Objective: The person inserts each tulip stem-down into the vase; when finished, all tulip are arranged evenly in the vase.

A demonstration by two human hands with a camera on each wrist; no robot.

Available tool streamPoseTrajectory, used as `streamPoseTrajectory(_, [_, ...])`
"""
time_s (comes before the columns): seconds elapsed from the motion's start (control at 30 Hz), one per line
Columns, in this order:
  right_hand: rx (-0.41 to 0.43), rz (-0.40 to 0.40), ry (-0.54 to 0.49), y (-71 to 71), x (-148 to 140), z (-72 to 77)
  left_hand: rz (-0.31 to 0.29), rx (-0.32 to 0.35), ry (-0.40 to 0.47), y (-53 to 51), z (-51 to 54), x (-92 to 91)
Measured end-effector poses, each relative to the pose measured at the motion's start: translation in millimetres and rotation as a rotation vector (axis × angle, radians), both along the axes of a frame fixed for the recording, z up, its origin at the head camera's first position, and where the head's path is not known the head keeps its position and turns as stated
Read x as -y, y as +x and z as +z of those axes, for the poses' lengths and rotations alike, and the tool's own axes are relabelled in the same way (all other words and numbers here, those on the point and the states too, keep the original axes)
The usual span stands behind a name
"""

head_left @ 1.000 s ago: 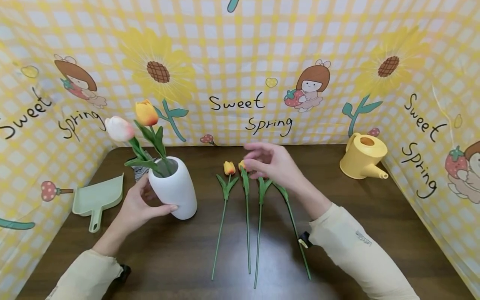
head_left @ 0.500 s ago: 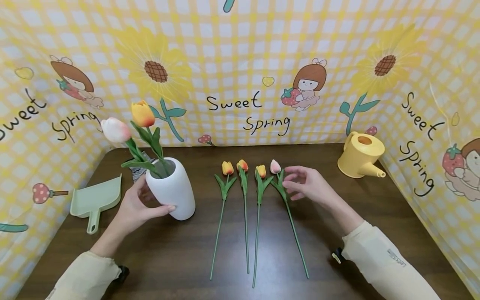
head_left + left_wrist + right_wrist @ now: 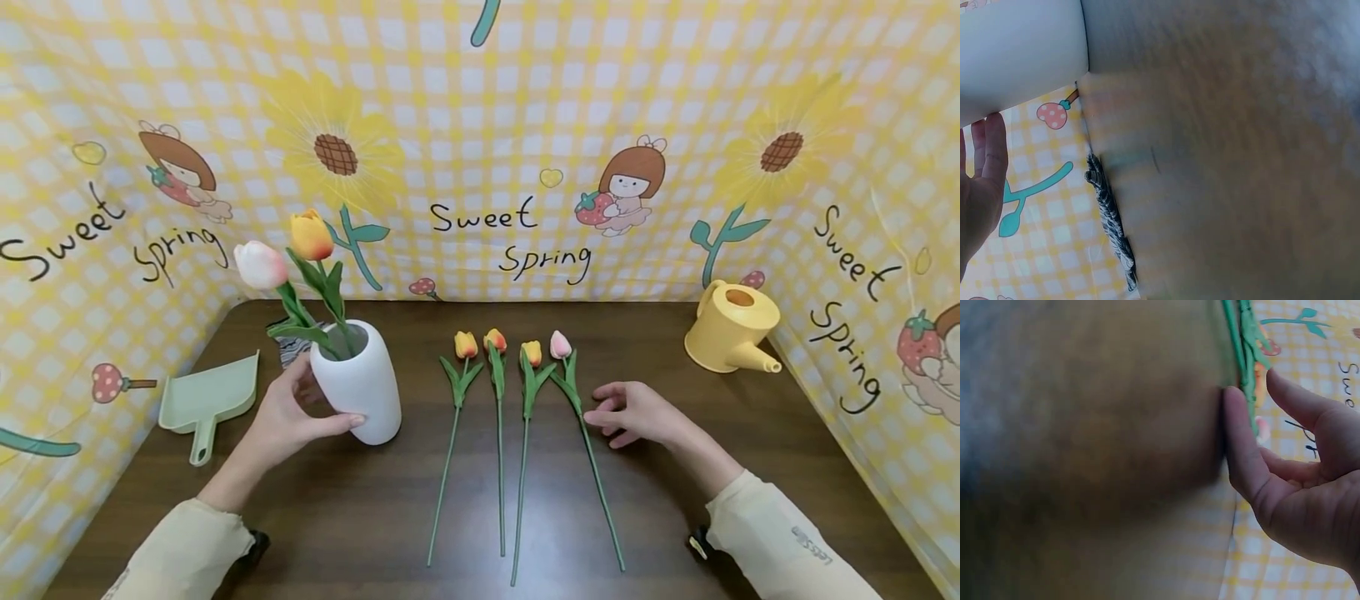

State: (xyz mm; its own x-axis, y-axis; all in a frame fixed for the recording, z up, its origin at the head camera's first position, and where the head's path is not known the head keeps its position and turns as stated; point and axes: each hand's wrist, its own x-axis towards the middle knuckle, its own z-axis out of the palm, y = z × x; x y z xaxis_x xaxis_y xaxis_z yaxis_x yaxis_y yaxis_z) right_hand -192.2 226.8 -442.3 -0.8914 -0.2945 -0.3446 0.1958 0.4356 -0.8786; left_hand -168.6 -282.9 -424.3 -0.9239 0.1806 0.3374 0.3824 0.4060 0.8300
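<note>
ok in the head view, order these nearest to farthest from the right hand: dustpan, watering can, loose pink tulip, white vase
From the right hand:
1. Loose pink tulip: close beside it, on the left.
2. Watering can: farther back, to the right.
3. White vase: left side, gripped by the left hand.
4. Dustpan: far left.

1. Holds left forearm point(image 3: 183, 542), in a cream sleeve, slanted from near left toward far right, with left wrist point(image 3: 232, 479) bare beyond the cuff.
2. Grips with left hand point(image 3: 288, 417), left of centre, with thumb point(image 3: 337, 426) stretched rightward along the near side and fingers point(image 3: 995, 144) opposite, partly hidden.
3. Holds right forearm point(image 3: 780, 529), also cream-sleeved, slanted from near right toward far left, with right wrist point(image 3: 712, 467) bare.
4. Holds right hand point(image 3: 637, 412) right of centre, pointing left, relaxed and slightly spread, well apart from the left.
</note>
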Motion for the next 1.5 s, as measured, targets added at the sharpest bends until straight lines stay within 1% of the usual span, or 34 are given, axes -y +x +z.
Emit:
streamPoseTrajectory(0.13, [0.023,-0.036,0.045,-1.7,8.2,-5.4,0.006,-0.001,-0.011,1.7,1.7,2.2])
streamPoseTrajectory(0.23, [0.033,-0.043,0.085,-1.0,14.5,-7.3,0.009,0.006,-0.017,3.5,2.4,3.5])
streamPoseTrajectory(0.43, [0.033,-0.06,0.129,6.4,22.5,-11.2,0.004,0.019,-0.028,5.0,1.3,4.5])
streamPoseTrajectory(0.67, [0.025,-0.022,0.162,11.6,25.4,-10.8,0.007,0.029,-0.031,5.0,-0.5,4.1])
streamPoseTrajectory(0.77, [0.031,-0.008,0.184,10.8,22.8,-10.4,-0.008,0.034,-0.01,3.6,-1.6,2.4])
streamPoseTrajectory(0.9, [0.011,-0.015,0.208,7.4,19.4,-7.6,-0.024,0.031,0.013,0.6,-2.0,-0.4])
streamPoseTrajectory(0.97, [0.002,-0.02,0.204,5.8,19.0,-6.9,-0.018,0.023,0.008,0.1,-2.0,-0.8])
streamPoseTrajectory(1.1, [0.018,-0.017,0.181,5.2,21.1,-7.4,0.0,0.017,-0.009,2.2,-1.4,1.2])
streamPoseTrajectory(1.27, [0.031,-0.025,0.171,7.0,22.5,-6.6,-0.007,0.02,-0.01,3.5,-2.4,1.9])
streamPoseTrajectory(1.5, [0.044,-0.013,0.151,3.5,19.0,-0.1,-0.009,0.009,0.006,0.3,-1.3,0.0])
